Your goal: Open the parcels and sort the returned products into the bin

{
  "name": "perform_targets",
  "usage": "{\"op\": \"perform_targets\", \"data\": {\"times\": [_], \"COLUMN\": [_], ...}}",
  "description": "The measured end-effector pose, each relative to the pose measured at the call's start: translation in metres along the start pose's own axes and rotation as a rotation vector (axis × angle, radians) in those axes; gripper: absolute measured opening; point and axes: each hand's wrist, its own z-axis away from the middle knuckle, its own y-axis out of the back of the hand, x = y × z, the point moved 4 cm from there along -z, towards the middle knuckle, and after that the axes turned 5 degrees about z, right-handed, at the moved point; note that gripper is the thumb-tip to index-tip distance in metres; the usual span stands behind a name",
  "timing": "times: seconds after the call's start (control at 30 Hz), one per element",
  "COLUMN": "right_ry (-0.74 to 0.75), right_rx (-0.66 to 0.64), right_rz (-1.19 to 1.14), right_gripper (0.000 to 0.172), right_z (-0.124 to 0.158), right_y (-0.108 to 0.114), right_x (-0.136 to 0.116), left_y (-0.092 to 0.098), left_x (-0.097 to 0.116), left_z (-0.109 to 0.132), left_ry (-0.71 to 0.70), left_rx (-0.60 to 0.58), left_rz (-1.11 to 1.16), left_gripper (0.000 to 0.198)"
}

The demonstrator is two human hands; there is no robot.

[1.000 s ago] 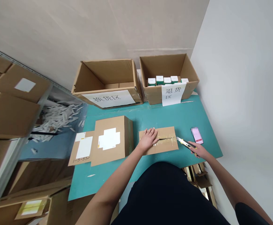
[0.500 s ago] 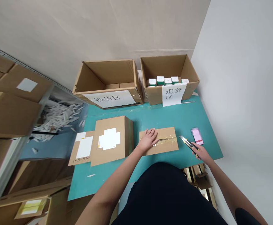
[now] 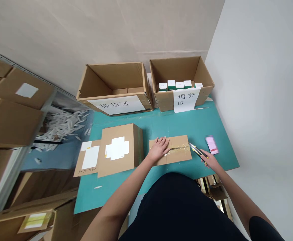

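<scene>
My left hand (image 3: 158, 149) lies flat on a small taped cardboard box (image 3: 178, 154), fingers spread at its left end. Clear packing tape (image 3: 178, 149) runs across the box top, with a dark slit along its seam. My right hand (image 3: 209, 160) grips a yellow-and-black utility knife (image 3: 198, 151) just right of the box. The knife's tip points at the box's right edge and is very close to it. A smartphone (image 3: 212, 145) with a blurred pink screen lies beyond my right hand.
The teal table (image 3: 161, 125) also holds a large carton with white labels (image 3: 120, 164). Behind stand several-item open cartons (image 3: 115, 80) (image 3: 178, 72) with printed signs, the right holding several small boxes (image 3: 171, 84). Stacked cartons (image 3: 10, 120) fill the left; a wall (image 3: 257, 100) bounds the right.
The knife has swung back toward the box's right edge, with my right hand shifted slightly left. My left hand stays on the box.
</scene>
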Motion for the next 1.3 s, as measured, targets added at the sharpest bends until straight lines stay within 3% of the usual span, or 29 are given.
{"op": "perform_targets", "data": {"times": [0.27,0.57,1.03,1.3], "right_ry": [-0.056,-0.07,-0.068,-0.071], "right_rx": [-0.052,-0.15,-0.25,-0.084], "right_rz": [0.104,0.167,0.244,0.089], "right_gripper": [0.062,0.06,0.06,0.072], "right_z": [0.01,0.016,0.029,0.041], "right_y": [0.001,0.017,0.026,0.023], "right_x": [-0.001,-0.014,0.005,0.035], "left_y": [-0.005,-0.006,-0.007,-0.003], "left_x": [0.001,0.003,-0.001,-0.001], "left_z": [-0.001,-0.002,-0.002,-0.002], "left_ry": [0.042,0.03,0.038,0.022], "left_rx": [-0.015,-0.02,0.015,0.011], "left_rz": [-0.007,-0.064,0.009,0.025], "left_gripper": [0.054,0.053,0.054,0.054]}}
